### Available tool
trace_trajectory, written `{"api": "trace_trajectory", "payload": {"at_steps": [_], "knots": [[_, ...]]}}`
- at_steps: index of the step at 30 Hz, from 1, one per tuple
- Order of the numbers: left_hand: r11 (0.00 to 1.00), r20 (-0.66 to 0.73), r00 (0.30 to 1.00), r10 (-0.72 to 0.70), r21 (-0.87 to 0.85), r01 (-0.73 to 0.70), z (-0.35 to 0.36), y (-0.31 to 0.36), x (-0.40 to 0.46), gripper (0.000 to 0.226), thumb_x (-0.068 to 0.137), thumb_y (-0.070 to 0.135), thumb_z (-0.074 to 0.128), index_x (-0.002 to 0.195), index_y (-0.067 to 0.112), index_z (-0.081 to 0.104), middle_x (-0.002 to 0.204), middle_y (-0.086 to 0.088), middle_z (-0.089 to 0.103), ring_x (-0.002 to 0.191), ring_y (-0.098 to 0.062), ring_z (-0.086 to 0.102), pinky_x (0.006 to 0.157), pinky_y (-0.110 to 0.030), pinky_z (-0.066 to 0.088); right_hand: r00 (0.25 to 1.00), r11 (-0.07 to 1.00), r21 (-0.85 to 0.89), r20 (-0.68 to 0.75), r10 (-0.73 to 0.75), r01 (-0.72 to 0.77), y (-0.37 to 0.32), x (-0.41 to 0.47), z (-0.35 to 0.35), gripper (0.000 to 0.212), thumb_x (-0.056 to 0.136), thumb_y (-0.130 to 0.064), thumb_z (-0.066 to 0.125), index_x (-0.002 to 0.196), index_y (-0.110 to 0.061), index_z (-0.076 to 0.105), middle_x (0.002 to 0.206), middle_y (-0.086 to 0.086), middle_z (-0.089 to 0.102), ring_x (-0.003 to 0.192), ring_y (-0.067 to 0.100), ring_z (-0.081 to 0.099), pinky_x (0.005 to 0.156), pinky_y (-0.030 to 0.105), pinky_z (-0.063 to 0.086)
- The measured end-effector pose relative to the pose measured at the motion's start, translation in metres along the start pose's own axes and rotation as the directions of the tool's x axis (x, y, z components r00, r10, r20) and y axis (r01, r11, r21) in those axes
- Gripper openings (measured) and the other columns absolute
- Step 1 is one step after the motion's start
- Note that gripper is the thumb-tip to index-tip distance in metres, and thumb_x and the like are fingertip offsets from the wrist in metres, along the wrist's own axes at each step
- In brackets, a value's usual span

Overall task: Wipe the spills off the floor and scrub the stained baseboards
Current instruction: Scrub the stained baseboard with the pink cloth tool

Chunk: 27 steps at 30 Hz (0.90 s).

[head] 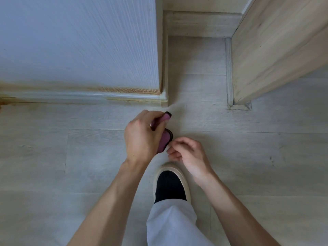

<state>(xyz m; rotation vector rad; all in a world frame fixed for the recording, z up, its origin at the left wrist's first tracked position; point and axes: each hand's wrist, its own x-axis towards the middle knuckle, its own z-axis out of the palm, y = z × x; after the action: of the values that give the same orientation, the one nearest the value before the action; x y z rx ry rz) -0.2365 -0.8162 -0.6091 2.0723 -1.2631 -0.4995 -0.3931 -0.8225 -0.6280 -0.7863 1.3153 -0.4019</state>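
My left hand [141,134] grips a folded pink cloth with a dark edge [165,137], held above the pale wood-look floor [248,148]. My right hand [186,151] is just right of it, its fingertips pinching the cloth's lower edge. The white baseboard [79,97] runs along the wall to a corner and carries brown-orange stains, strongest at the far left [5,102]. A stained band also marks the bottom of the white wall [124,89].
A light wooden door or panel [275,59] stands at the right, with its threshold strip [229,71] on the floor. My foot in a black sock and cream slipper [170,183] is planted below my hands. A second baseboard [204,23] runs across the alcove behind.
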Motion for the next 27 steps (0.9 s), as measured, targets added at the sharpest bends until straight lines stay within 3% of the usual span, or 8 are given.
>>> {"api": "trace_trajectory", "payload": {"at_steps": [3,6,8,10,14,17,22,27], "knots": [[0.907,0.189,0.950,-0.249,-0.299,0.297,-0.008,-0.002,-0.004,0.006,0.089,0.024,0.080,0.092,0.028,0.077,0.088,0.017,0.076,0.069,-0.002,0.064,0.069,-0.018,0.049,0.988,0.996,0.049,-0.143,-0.061,0.069,-0.004,0.010,-0.004,0.018,0.094,-0.022,0.072,0.107,-0.009,0.070,0.097,0.004,0.076,0.086,0.013,0.072,0.081,0.033,0.056],[0.572,0.493,0.801,-0.339,-0.568,0.592,-0.006,0.000,0.003,0.008,0.088,0.015,0.079,0.094,0.012,0.075,0.093,-0.003,0.079,0.083,-0.014,0.072,0.080,-0.030,0.058,0.997,0.987,0.162,0.073,0.004,-0.016,-0.020,0.021,-0.003,0.062,0.084,-0.048,0.077,0.133,-0.013,0.064,0.129,0.007,0.070,0.123,0.020,0.065,0.111,0.041,0.046],[0.412,0.641,0.678,-0.360,-0.543,0.732,-0.005,-0.001,0.011,0.025,0.081,0.022,0.082,0.100,0.007,0.075,0.099,-0.014,0.077,0.089,-0.023,0.072,0.089,-0.038,0.060,0.961,0.957,0.252,0.267,0.073,-0.143,-0.028,0.020,0.000,0.050,0.091,-0.042,0.071,0.133,-0.015,0.066,0.131,0.011,0.069,0.126,0.024,0.063,0.110,0.040,0.047],[0.435,0.683,0.616,-0.392,-0.453,0.778,-0.004,-0.006,0.019,0.031,0.081,0.026,0.083,0.102,0.005,0.075,0.103,-0.016,0.077,0.093,-0.027,0.072,0.094,-0.043,0.059,0.946,0.933,0.281,0.295,0.138,-0.224,-0.033,0.018,0.002,0.041,0.092,-0.034,0.070,0.129,-0.017,0.069,0.124,0.010,0.072,0.116,0.024,0.068,0.098,0.039,0.055],[0.787,0.577,0.700,-0.420,-0.154,0.598,-0.010,-0.026,0.031,0.026,0.092,0.043,0.076,0.105,0.020,0.076,0.101,0.000,0.076,0.095,-0.020,0.072,0.090,-0.041,0.060,0.970,0.917,0.322,0.130,0.205,-0.237,-0.032,0.020,0.001,0.016,0.092,-0.016,0.070,0.107,-0.011,0.069,0.090,0.008,0.074,0.077,0.017,0.074,0.060,0.029,0.058],[0.916,0.542,0.748,-0.383,0.117,0.384,-0.032,-0.043,0.042,0.029,0.099,0.046,0.064,0.114,0.022,0.072,0.108,0.005,0.072,0.098,-0.019,0.067,0.087,-0.035,0.054,0.968,0.862,0.452,0.010,0.252,-0.229,-0.038,0.025,0.005,0.010,0.094,-0.010,0.069,0.102,-0.003,0.067,0.079,0.011,0.074,0.069,0.019,0.074,0.058,0.029,0.060],[0.844,0.634,0.673,-0.382,0.535,-0.025,-0.081,-0.073,0.068,0.031,0.101,0.045,0.057,0.123,0.025,0.066,0.121,-0.001,0.069,0.113,-0.027,0.060,0.094,-0.037,0.050,0.944,0.703,0.673,-0.019,0.328,-0.231,-0.046,0.036,0.033,0.010,0.100,-0.004,0.061,0.106,0.003,0.063,0.098,0.022,0.074,0.084,0.032,0.076,0.079,0.047,0.064],[0.744,0.726,0.558,-0.401,0.614,-0.263,-0.118,-0.101,0.058,0.036,0.102,0.045,0.057,0.133,0.026,0.058,0.132,0.001,0.057,0.118,-0.025,0.058,0.098,-0.036,0.048,0.937,0.705,0.689,-0.112,0.332,-0.167,-0.056,0.055,0.060,0.003,0.100,0.000,0.060,0.098,0.000,0.062,0.097,0.021,0.069,0.087,0.031,0.071,0.088,0.044,0.061]]}}
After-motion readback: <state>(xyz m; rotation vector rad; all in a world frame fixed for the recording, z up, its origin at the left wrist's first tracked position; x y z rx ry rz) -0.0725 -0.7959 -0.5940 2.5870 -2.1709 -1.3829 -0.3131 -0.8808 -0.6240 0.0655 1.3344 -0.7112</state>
